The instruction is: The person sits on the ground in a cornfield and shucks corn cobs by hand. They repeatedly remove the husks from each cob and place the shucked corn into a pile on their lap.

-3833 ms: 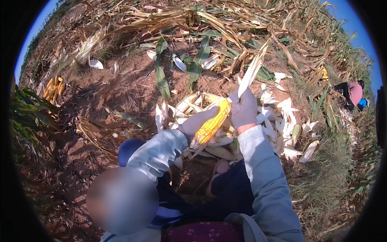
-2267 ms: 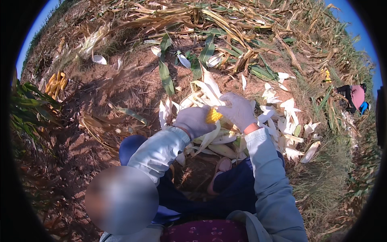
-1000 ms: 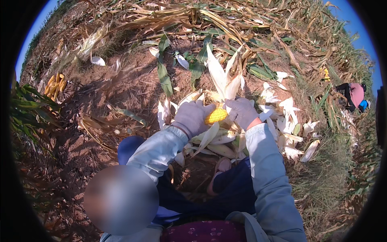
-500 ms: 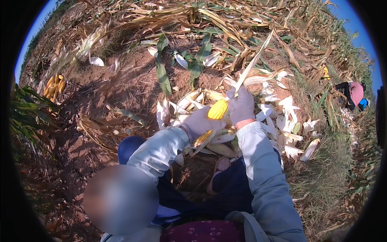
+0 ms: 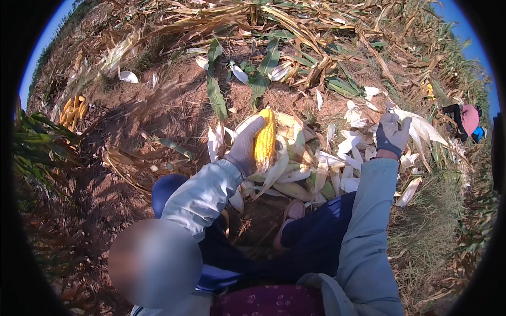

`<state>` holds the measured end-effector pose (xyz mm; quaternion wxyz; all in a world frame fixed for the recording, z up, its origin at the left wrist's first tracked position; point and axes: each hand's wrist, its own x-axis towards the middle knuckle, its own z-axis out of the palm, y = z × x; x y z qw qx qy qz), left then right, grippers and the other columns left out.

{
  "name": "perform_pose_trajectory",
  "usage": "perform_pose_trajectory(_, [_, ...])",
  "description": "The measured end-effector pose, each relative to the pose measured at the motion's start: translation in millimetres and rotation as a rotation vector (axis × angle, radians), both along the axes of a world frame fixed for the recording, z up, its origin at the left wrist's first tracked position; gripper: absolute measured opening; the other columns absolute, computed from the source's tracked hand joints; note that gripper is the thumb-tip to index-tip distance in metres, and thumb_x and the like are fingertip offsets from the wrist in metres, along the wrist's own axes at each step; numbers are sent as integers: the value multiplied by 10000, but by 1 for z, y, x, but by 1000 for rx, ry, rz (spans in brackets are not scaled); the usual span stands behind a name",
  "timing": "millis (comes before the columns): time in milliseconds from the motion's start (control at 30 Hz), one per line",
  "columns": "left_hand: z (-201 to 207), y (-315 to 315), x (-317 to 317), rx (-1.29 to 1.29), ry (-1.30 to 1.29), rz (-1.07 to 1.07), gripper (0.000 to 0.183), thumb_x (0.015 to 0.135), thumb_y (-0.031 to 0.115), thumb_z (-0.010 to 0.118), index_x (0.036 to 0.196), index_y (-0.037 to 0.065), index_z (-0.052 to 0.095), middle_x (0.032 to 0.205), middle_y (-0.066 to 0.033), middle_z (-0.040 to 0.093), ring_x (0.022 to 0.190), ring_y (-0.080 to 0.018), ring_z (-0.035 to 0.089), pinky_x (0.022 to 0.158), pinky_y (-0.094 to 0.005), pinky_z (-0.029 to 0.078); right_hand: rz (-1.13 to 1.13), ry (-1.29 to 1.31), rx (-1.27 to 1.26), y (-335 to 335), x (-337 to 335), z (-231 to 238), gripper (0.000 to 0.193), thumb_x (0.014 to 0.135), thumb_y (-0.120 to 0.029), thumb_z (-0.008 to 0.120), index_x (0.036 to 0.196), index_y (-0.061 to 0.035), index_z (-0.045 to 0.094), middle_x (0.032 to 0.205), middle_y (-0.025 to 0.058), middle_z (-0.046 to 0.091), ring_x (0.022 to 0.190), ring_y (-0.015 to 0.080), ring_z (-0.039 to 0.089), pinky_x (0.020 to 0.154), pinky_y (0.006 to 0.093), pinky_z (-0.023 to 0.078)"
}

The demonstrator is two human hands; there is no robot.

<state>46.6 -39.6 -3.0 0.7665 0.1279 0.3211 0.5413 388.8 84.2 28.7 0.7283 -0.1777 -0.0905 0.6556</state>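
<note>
My left hand (image 5: 245, 146), in a pale knit glove, is wrapped around a bare yellow corn cob (image 5: 266, 138). The cob stands nearly upright, its pale base toward me. Out to the right, my gloved right hand (image 5: 391, 131) has its thumb apart from the fingers. A loose, pale corn husk (image 5: 421, 125) trails off to the right at its fingertips; whether they still touch it is unclear. Below the cob, a heap of husks and ears (image 5: 295, 176) lies in front of my legs.
Yellow cobs (image 5: 74, 112) are piled at the far left. Discarded white husks (image 5: 352, 143) litter the right side. Dry stalks (image 5: 226, 21) cover the ground beyond. Another person in pink (image 5: 468, 120) bends at the far right. My shoe (image 5: 295, 209) is close to the heap.
My hands have separated: the right has swung outward to the right with the husk. My left hand has turned the cob upright, and more of its yellow kernels show.
</note>
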Motion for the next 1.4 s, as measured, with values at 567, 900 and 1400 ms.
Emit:
perform_pose_trajectory(567, [-22,14,5,113,84,57,298,852,192,610,1095,63,494,899,-63,565,786,-186,583,695,-334,516,993,-1307,141,-81,-172,-48,476,835,-374,642,1071,31,562,814,85,597,757,141,580,627,302,470])
perform_pose_trajectory(900, [-25,11,0,155,99,24,332,883,220,584,1154,64,472,901,-83,577,747,-192,608,619,-318,534,1032,-1375,246,-86,-182,-30,290,862,-280,609,736,-28,543,574,-3,464,495,85,434,454,251,352])
perform_pose_trajectory(1400, [-81,-43,-29,-199,677,-113,291,771,187,665,976,-15,615,816,-124,616,632,-186,594,493,-298,460,-46,-997,-183,-11,-80,-8,228,884,-307,569,972,-97,585,832,-5,542,661,82,519,582,217,466])
